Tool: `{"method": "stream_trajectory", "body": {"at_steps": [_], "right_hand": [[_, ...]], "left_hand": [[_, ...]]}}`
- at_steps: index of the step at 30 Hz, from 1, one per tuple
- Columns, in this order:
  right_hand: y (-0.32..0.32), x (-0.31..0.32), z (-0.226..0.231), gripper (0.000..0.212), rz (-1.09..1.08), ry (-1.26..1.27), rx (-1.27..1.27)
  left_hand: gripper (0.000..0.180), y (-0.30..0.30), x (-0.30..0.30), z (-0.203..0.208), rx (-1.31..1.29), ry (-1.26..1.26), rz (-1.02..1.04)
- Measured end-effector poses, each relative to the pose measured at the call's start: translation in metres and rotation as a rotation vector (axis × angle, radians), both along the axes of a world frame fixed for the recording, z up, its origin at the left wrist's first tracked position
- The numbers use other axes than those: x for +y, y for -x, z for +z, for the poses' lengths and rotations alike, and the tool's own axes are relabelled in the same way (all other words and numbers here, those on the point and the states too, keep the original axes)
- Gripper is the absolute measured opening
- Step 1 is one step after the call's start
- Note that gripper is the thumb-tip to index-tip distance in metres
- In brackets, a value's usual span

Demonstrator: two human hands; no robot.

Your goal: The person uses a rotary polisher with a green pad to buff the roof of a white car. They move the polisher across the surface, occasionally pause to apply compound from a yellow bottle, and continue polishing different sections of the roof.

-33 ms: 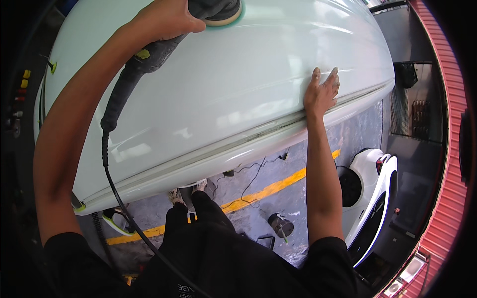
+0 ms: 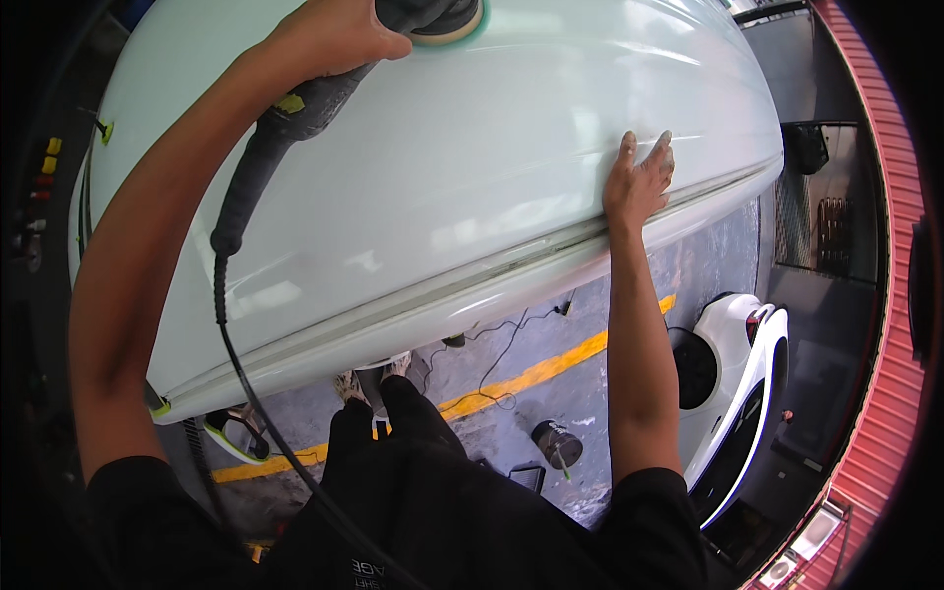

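Note:
My left hand (image 2: 339, 39) is closed around the head end of a black power polisher (image 2: 313, 103). The polisher's round pad (image 2: 454, 37) lies against the glossy white roof of a vehicle (image 2: 442, 177), near the top of the view. Its handle slants down toward me, and a black cord (image 2: 234, 344) runs from the handle's end past my left side. To the right, my right hand (image 2: 637, 185) rests on the roof beside the long side groove, fingers stretched out and holding nothing. The top of the polisher is cut off by the frame.
Below the roof edge, thin cables (image 2: 492, 366) trail over the grey floor across a yellow line (image 2: 551, 369). A dark bucket (image 2: 558, 444) stands near my legs. Another white car (image 2: 723, 344) is at the right, before a red corrugated surface (image 2: 875, 177).
The polisher's handle and cord have shifted slightly right, with my left hand still gripping it. My right hand stays in place on the roof.

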State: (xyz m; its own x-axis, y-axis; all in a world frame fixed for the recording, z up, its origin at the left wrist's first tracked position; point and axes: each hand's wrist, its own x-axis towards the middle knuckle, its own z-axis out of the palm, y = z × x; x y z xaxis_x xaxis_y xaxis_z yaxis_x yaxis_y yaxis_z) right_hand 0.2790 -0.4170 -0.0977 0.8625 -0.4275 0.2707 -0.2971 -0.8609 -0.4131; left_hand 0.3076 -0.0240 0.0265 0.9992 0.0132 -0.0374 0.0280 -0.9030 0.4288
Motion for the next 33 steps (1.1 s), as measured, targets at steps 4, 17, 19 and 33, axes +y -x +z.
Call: {"method": "stream_trajectory", "body": {"at_steps": [4, 17, 19, 33], "right_hand": [[-0.001, 0.002, -0.001, 0.085, -0.004, -0.001, 0.007], [0.000, -0.003, -0.002, 0.085, -0.007, 0.006, 0.001], [0.000, 0.001, -0.001, 0.085, 0.003, 0.001, -0.009], [-0.002, -0.005, -0.004, 0.084, -0.031, 0.041, 0.020]], "left_hand": [[0.113, -0.008, -0.011, 0.012, -0.026, 0.002, 0.023], [0.113, -0.011, -0.020, 0.014, 0.015, 0.022, -0.071], [0.112, -0.013, -0.017, 0.009, -0.020, 0.034, -0.029], [0.112, -0.033, -0.048, 0.011, -0.033, -0.055, -0.129]]}}
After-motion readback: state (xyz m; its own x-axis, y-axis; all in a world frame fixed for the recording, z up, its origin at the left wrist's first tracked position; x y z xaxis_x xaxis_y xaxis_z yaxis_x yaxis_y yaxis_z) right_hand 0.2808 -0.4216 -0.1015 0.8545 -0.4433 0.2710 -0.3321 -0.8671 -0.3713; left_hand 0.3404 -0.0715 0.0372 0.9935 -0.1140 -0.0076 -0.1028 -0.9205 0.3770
